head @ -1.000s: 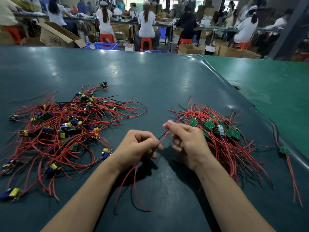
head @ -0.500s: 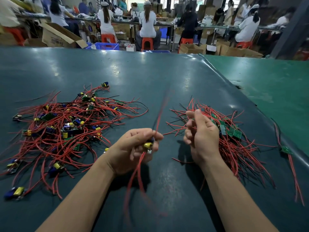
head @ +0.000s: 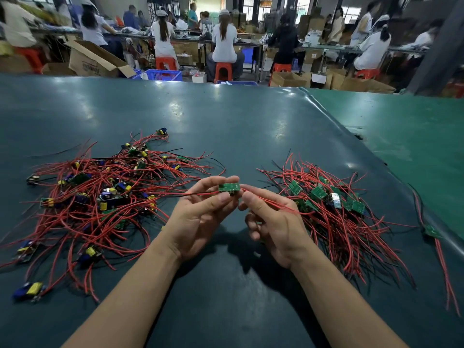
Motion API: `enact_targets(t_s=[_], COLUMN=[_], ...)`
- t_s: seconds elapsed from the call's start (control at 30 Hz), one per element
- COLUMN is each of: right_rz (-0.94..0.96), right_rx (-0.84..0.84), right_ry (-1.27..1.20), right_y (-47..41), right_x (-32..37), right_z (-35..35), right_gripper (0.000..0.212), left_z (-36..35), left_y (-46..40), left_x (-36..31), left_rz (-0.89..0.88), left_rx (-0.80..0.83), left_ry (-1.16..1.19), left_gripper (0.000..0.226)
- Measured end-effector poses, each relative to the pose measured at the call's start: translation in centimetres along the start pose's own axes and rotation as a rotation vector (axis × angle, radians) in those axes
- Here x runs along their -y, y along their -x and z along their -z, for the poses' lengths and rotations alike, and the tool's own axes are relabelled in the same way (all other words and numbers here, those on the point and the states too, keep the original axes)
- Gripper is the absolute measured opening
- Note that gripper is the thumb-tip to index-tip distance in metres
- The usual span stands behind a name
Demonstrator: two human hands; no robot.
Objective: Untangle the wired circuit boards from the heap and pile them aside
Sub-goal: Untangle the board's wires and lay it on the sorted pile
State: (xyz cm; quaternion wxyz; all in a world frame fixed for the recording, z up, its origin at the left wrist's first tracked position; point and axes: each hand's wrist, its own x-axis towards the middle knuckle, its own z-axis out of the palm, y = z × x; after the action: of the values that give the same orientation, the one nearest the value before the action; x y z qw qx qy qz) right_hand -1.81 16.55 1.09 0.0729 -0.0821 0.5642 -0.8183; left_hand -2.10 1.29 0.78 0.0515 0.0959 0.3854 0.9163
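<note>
1. The small green circuit board with red and black wires [head: 229, 187] now sits lifted between both hands above the dark teal tabletop [head: 226, 126]; a second ago it was buried low in the left fist with its wires dangling toward the near edge.
2. The left hand [head: 200, 217] has turned palm-up, and its grip pinches the board's left end between thumb and fingertips.
3. The right hand [head: 273, 222], half a second ago raised free beside the right pile, has come back in; its grip pinches the red wires just right of the board, which trail over its knuckles.
4. The board's wires no longer whip about blurred; they run out sideways, left and right.
5. The board looks free of the tangled heap of red-wired boards [head: 100, 194] on the left.
6. I judge it ready to join the sorted pile of green boards [head: 334, 204] on the right.
</note>
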Motion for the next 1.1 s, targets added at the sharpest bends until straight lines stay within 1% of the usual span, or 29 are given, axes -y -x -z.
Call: enact_targets(t_s=[0.1, 0.2, 0.43, 0.57, 0.7, 0.87, 1.0, 1.1], right_rz=[-0.029, -0.054, -0.099, -0.127, -0.108, -0.009, 0.059, 0.13], right_rx=[-0.073, -0.128, -0.189, -0.183, -0.157, -0.212, -0.296, -0.414], right_ry=[-0.061, -0.133, -0.175, -0.268, -0.188, 0.026, 0.083, 0.035], right_y=[-0.3, -0.6, -0.8, -0.9, -0.8, -1.0, -1.3, -1.6], right_x=[0.0, -0.2, -0.1, -0.1, 0.0, 0.2, 0.3, 0.8], right_z=[0.2, 0.2, 0.2, 0.4, 0.3, 0.8, 1.1, 1.9], right_gripper=[0.013, 0.007, 0.011, 0.012, 0.011, 0.022, 0.023, 0.024], left_z=[0.0, 0.0, -0.3, -0.2, -0.2, 0.1, 0.3, 0.4], left_y=[0.1, 0.0, 0.0, -0.1, 0.0, -0.1, -0.2, -0.2], left_x=[0.4, 0.6, 1.0, 1.2, 1.3, 1.6, 1.6, 1.5], left_rz=[0.029, 0.05, 0.015, -0.036, -0.068, -0.086, -0.077, -0.067], left_rx=[0.01, -0.014, -0.047, -0.053, -0.043, -0.059, -0.083, -0.08], left_ry=[-0.069, -0.105, -0.184, -0.269, -0.323, -0.435, -0.47, -0.444], left_gripper=[0.032, 0.032, 0.025, 0.033, 0.033, 0.029, 0.031, 0.029])
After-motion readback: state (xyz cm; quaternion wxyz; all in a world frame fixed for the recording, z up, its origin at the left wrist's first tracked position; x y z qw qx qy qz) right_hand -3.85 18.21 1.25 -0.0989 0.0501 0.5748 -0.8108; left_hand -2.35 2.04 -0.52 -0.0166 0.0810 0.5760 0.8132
